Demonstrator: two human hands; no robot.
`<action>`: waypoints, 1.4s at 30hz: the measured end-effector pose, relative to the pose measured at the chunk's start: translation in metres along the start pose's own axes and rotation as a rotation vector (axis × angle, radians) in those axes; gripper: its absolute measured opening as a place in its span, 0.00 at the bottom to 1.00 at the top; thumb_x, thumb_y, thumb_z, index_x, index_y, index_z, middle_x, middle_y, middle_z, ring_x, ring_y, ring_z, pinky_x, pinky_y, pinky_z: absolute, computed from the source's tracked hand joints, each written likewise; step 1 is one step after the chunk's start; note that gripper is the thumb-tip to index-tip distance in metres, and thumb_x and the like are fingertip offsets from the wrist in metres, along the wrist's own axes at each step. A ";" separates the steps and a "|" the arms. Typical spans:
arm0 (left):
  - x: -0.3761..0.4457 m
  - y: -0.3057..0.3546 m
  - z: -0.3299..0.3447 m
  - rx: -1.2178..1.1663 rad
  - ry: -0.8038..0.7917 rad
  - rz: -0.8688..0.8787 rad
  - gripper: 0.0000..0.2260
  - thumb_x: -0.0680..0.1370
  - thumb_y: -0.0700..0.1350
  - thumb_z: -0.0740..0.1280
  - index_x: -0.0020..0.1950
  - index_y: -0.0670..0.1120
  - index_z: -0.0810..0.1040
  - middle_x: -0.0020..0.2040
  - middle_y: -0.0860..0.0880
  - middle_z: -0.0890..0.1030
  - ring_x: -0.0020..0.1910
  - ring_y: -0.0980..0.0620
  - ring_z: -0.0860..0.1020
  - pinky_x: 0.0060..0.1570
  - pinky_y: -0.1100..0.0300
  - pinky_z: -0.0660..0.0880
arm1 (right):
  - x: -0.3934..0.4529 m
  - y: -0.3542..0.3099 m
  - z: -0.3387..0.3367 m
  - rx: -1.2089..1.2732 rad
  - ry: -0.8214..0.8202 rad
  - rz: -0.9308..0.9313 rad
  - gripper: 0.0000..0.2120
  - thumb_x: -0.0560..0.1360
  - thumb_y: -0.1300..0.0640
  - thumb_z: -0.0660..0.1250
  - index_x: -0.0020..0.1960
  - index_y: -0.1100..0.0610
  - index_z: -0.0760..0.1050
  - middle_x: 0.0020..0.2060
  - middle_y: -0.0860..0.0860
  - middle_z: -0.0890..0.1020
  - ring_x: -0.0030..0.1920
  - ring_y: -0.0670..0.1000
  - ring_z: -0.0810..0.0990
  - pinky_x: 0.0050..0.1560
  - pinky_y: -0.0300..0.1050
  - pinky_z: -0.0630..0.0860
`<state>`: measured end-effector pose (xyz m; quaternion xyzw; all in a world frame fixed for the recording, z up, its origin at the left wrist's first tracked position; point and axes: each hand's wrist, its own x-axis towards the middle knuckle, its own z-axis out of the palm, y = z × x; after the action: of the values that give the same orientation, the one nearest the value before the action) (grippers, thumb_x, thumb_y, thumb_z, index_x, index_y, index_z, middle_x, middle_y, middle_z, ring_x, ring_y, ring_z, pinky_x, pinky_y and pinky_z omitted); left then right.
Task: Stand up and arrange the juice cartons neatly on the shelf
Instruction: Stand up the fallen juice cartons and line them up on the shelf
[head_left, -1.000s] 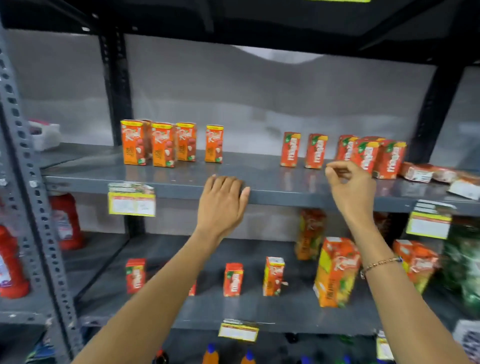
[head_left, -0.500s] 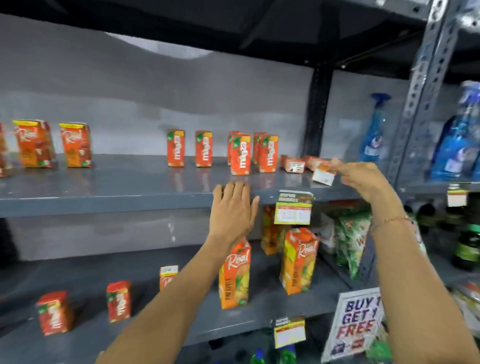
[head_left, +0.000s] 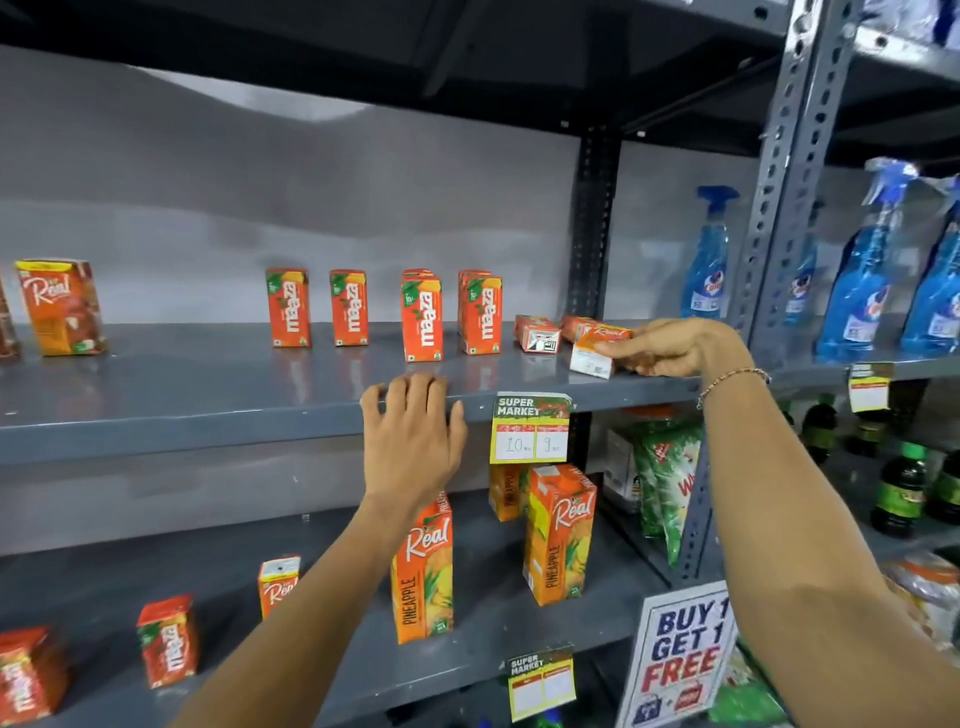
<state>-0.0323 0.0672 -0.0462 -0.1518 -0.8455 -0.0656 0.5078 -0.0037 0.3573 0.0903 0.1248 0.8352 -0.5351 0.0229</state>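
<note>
The right hand (head_left: 675, 347) grips a small fallen carton (head_left: 597, 349) at the right end of the grey shelf (head_left: 208, 415), fingers over its top and thumb underneath; the carton is tilted, its near end lifted off the surface. A beaded bracelet (head_left: 732, 382) circles that wrist. The left hand (head_left: 413, 441) lies flat and empty on the shelf's front edge, fingers spread, grasping nothing.

Just left of the gripped carton another small carton (head_left: 536, 335) lies on its side, and part of a third shows behind the hand. Further left, Maaza cartons (head_left: 422, 325) stand upright in a loose row, two of them with others behind. Well apart, near the left edge, a Real carton (head_left: 62, 306) stands upright.

A price tag (head_left: 530, 428) hangs from the shelf edge between the hands. On the lower shelf (head_left: 156, 582) stand tall pineapple cartons (head_left: 558, 535) and a few small cartons. Blue spray bottles (head_left: 709, 260) stand in the next bay to the right, and a "Buy 1 Get 1 Free" sign (head_left: 680, 654) sits low right
</note>
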 end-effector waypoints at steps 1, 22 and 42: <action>0.000 0.001 -0.001 -0.001 -0.012 -0.006 0.16 0.79 0.54 0.54 0.55 0.46 0.75 0.53 0.47 0.79 0.52 0.47 0.76 0.56 0.51 0.63 | 0.000 0.001 0.002 0.005 0.022 -0.037 0.14 0.68 0.59 0.74 0.52 0.56 0.74 0.45 0.50 0.81 0.44 0.46 0.78 0.41 0.36 0.73; -0.060 -0.267 -0.109 0.159 -0.091 -0.111 0.19 0.80 0.52 0.53 0.57 0.39 0.76 0.55 0.42 0.79 0.57 0.40 0.76 0.63 0.48 0.66 | -0.037 -0.095 0.298 0.198 -0.142 -0.581 0.28 0.59 0.76 0.76 0.51 0.56 0.70 0.39 0.49 0.81 0.42 0.50 0.80 0.45 0.44 0.80; -0.088 -0.467 -0.160 0.201 -0.139 -0.124 0.19 0.80 0.54 0.51 0.48 0.42 0.74 0.45 0.45 0.77 0.45 0.43 0.75 0.50 0.52 0.67 | -0.006 -0.242 0.554 -0.134 0.146 -0.522 0.21 0.68 0.62 0.74 0.59 0.57 0.74 0.59 0.54 0.80 0.59 0.53 0.77 0.55 0.41 0.73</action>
<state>-0.0099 -0.4333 -0.0272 -0.0515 -0.8886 -0.0010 0.4558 -0.1066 -0.2380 0.0703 -0.0582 0.8720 -0.4561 -0.1677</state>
